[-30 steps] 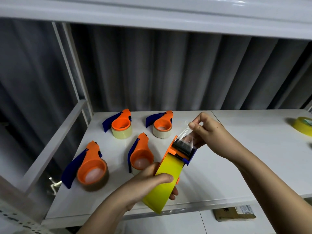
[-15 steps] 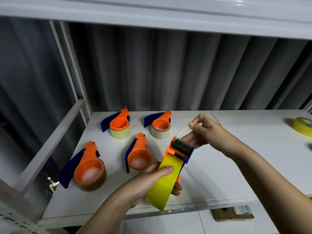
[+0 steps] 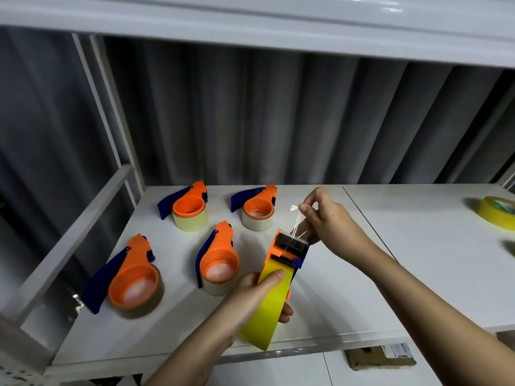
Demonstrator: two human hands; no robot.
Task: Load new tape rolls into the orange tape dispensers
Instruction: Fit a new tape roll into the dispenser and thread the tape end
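Yellow tape roll [image 3: 271, 305], glossy & smooth, sits in an orange plastic dispenser [image 3: 288, 250] held above the front of a white shelf [image 3: 390, 274]. Left hand [image 3: 250, 296] wraps round the roll w/ thumb pressed on its face. Right hand [image 3: 324, 215] pinches the tape's loose end [image 3: 295, 221], a thin clear strip crumpled to strings, above the dark roller & toothed blade at the dispenser's head. Looks light & rigid; film is flimsy, sticky, likely to tear or fold on itself, so grip the roll's sides & keep fingers off the teeth. Four more orange dispensers w/ blue handles, each w/ a pale roll, lie flat at left: far-left dispenser [image 3: 189, 208], far-right dispenser [image 3: 257, 208], near-left dispenser [image 3: 131, 280], near-right dispenser [image 3: 218, 263]. A spare yellow roll [image 3: 494, 211] lies far right
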